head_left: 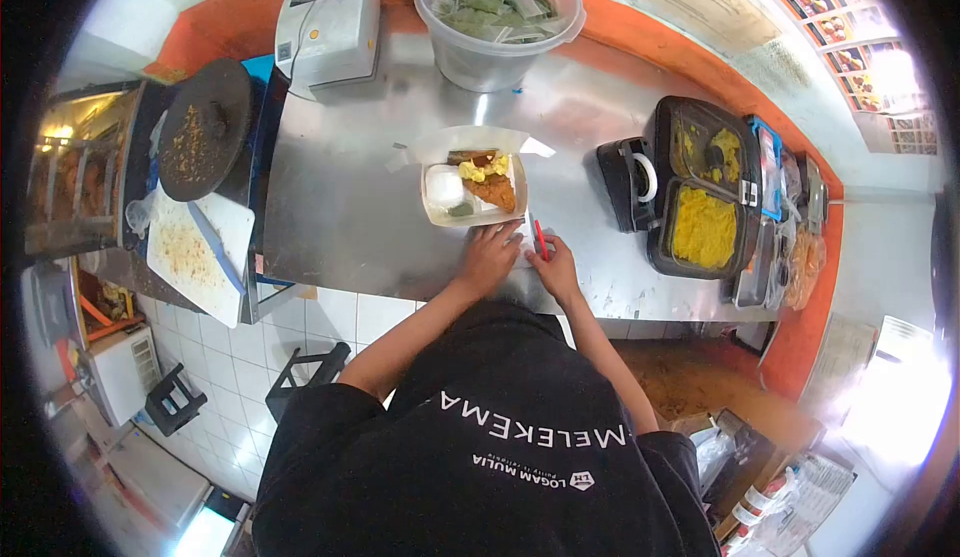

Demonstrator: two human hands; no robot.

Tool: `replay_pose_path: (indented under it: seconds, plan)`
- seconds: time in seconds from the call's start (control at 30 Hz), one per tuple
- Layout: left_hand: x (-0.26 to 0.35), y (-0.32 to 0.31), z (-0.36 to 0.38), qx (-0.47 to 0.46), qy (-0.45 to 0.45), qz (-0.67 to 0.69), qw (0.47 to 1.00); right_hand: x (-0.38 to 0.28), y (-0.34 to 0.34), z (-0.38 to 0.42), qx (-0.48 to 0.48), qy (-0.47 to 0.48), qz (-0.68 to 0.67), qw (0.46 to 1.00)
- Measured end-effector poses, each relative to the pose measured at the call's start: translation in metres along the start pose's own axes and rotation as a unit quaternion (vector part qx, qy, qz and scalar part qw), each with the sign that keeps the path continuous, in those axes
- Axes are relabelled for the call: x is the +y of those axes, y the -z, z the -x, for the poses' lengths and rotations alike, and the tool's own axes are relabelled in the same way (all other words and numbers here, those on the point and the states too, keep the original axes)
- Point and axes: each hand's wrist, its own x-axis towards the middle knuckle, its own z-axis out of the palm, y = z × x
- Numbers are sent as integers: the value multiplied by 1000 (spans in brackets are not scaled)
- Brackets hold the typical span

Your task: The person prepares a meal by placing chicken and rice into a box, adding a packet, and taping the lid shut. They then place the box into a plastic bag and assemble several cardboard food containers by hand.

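On the steel counter, an open food box (436, 211) holds white rice (443, 187), fried food (490, 191) and a yellow topping (483, 168). Just below the box, my left hand (490, 258) lies with its fingers stretched over the edge of a small white paper (524, 249). A red pen (541, 240) stands up from my right hand (555, 266), whose fingers are closed around it at the right side of the paper.
A tub of green packets (483, 64) and a white printer (335, 32) stand at the back. To the right are a black container (655, 242) of yellow food and its lid (618, 182). A knife (216, 247) lies on a cutting board (180, 247) at the left.
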Motion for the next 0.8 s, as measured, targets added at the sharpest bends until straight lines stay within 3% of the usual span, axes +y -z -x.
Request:
replay_pose_path:
  seconds: [0.1, 0.2, 0.3, 0.4, 0.5, 0.6, 0.7, 0.8]
  plan:
    - [0, 8, 1, -22, -3, 5, 1000, 20, 10, 13, -69, 6, 33, 997]
    - [-4, 6, 3, -33, -8, 13, 999, -7, 34, 34, -173, -8, 73, 982]
    - [-5, 6, 3, -42, -3, 38, 998, -8, 37, 43, -106, -24, 56, 993]
    - [-6, 10, 3, -44, -2, 57, 997, 2, 35, 37, -52, -126, -199, 970]
    - [-3, 14, 3, -23, -16, 34, 999, -13, 27, 33, 33, 7, -146, 989]
    - [1, 21, 1, -58, 11, 28, 998, -33, 24, 34, 48, -41, -189, 980]
    - [-8, 14, 3, -47, 0, 34, 998, -30, 13, 26, 69, 87, -141, 984]
    - [-12, 14, 7, -42, -10, 40, 998, -46, 23, 31, 18, -29, -178, 983]
